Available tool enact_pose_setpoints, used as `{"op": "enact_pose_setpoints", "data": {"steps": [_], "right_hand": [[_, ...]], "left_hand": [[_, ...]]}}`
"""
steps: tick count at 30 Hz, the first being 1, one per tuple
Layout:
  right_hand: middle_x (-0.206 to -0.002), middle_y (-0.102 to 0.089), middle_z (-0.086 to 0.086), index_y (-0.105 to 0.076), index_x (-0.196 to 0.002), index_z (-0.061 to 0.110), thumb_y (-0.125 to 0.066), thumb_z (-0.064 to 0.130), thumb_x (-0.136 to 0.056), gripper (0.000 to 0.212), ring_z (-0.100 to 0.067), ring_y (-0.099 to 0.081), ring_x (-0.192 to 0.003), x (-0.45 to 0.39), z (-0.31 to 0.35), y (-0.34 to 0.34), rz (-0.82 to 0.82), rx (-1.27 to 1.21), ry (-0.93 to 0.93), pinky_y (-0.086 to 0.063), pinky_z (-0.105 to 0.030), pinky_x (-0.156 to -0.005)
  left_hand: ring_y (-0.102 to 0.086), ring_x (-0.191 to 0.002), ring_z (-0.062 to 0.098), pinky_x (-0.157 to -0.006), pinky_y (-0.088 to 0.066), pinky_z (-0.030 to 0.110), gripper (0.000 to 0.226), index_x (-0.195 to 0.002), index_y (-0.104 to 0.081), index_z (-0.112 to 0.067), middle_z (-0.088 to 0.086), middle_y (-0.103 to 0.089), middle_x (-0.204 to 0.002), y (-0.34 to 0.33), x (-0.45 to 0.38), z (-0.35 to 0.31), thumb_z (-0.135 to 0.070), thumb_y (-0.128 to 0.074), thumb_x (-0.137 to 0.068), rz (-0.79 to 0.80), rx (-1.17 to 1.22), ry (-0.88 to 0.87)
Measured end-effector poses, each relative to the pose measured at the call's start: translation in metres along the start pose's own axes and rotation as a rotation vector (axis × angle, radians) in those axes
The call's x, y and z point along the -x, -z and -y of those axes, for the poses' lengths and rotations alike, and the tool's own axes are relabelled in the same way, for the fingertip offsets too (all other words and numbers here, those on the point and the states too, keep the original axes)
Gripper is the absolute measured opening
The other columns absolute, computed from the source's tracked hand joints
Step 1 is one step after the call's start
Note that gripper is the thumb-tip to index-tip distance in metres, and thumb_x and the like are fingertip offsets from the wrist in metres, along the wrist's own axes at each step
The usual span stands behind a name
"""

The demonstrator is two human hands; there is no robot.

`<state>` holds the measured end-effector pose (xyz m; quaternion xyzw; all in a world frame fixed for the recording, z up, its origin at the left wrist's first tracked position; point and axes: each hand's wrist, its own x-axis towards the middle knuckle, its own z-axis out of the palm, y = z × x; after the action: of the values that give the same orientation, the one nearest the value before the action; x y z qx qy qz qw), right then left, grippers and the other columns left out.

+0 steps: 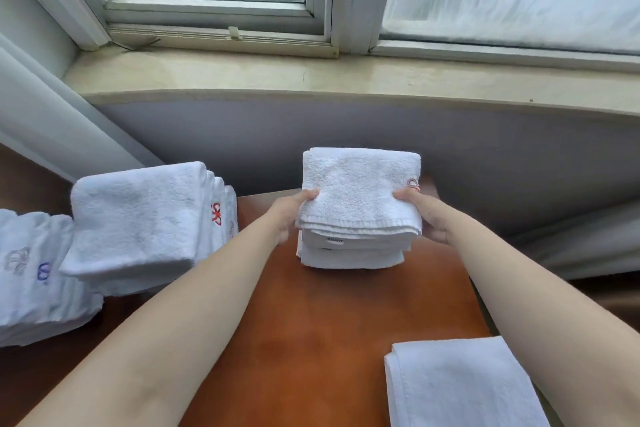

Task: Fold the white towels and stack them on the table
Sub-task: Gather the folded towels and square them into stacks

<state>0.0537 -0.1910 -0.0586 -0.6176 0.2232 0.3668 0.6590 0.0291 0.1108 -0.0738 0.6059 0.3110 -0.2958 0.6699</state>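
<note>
Brown table (pixel 311 340) under window, both hands, left (pixel 289 215) and right (pixel 427 218), gripping folded towel (pixel 360 191) atop stack (pixel 349 253).

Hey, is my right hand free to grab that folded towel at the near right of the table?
Probably not yet: the right hand grips the stack of towels. The folded towel itself lies uncovered.

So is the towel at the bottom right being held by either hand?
No, both hands grip the folded towel stack mid-table; the bottom-right towel lies untouched.

White towels (pixel 360 184), orange-brown table (pixel 329 322)
</note>
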Motion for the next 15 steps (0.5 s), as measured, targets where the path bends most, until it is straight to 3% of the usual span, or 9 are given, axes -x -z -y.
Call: {"op": "enact_pose_setpoints", "data": {"steps": [2, 3, 8, 11, 13, 15], "right_hand": [[-0.112, -0.077, -0.004, -0.062, -0.127, 0.008, -0.075, 0.035, -0.089, 0.049, -0.02, -0.074, -0.103, -0.011, -0.013, 0.001, -0.075, 0.04, -0.014, -0.054, -0.035, -0.096], [-0.109, -0.077, -0.003, -0.063, -0.125, 0.009, -0.076, 0.037, -0.088, 0.048, -0.019, -0.074, -0.101, -0.015, -0.017, 0.001, -0.097, 0.051, -0.013, -0.055, -0.034, -0.093], [-0.106, -0.078, -0.003, -0.067, -0.119, 0.007, -0.082, 0.041, -0.081, 0.053, -0.02, -0.075, -0.098, -0.024, -0.019, 0.008, -0.122, 0.075, 0.037, -0.056, -0.033, -0.087], [-0.108, -0.078, -0.002, -0.067, -0.12, 0.009, -0.083, 0.045, -0.078, 0.057, -0.019, -0.075, -0.1, -0.025, -0.019, 0.011, -0.089, 0.102, 0.007, -0.055, -0.036, -0.095], [-0.109, -0.077, -0.001, -0.067, -0.12, 0.011, -0.084, 0.049, -0.074, 0.062, -0.019, -0.074, -0.102, -0.023, -0.016, 0.01, -0.069, 0.133, -0.013, -0.055, -0.038, -0.098], [-0.109, -0.077, -0.001, -0.067, -0.12, 0.012, -0.085, 0.052, -0.07, 0.067, -0.021, -0.073, -0.104, -0.021, -0.014, 0.009, -0.076, 0.148, -0.009, -0.054, -0.04, -0.1]], "left_hand": [[-0.069, -0.11, 0.022, -0.1, -0.053, 0.032, 0.059, -0.127, -0.066, -0.011, 0.004, -0.071, -0.124, 0.0, -0.015, 0.012, -0.047, -0.079, -0.082, -0.061, -0.084, 0.029], [-0.066, -0.114, 0.023, -0.102, -0.051, 0.034, 0.062, -0.129, -0.064, -0.012, 0.004, -0.068, -0.128, 0.0, -0.019, 0.015, -0.049, -0.079, -0.081, -0.083, -0.103, 0.038], [-0.058, -0.113, 0.016, -0.09, -0.048, 0.03, 0.069, -0.134, -0.059, -0.013, -0.005, -0.061, -0.128, 0.0, -0.024, 0.014, -0.051, -0.08, -0.08, -0.193, -0.165, -0.051], [-0.057, -0.107, 0.015, -0.073, -0.045, 0.026, 0.068, -0.134, -0.055, -0.013, -0.002, -0.059, -0.127, -0.002, -0.021, 0.014, -0.052, -0.077, -0.082, -0.203, -0.21, -0.084], [-0.055, -0.11, 0.015, -0.073, -0.045, 0.025, 0.07, -0.135, -0.055, -0.013, -0.003, -0.058, -0.126, -0.002, -0.02, 0.014, -0.052, -0.078, -0.081, -0.201, -0.214, -0.092], [-0.058, -0.116, 0.018, -0.086, -0.053, 0.031, 0.073, -0.136, -0.057, -0.012, -0.002, -0.06, -0.129, -0.001, -0.019, 0.014, -0.051, -0.08, -0.079, -0.196, -0.185, -0.082]]}}
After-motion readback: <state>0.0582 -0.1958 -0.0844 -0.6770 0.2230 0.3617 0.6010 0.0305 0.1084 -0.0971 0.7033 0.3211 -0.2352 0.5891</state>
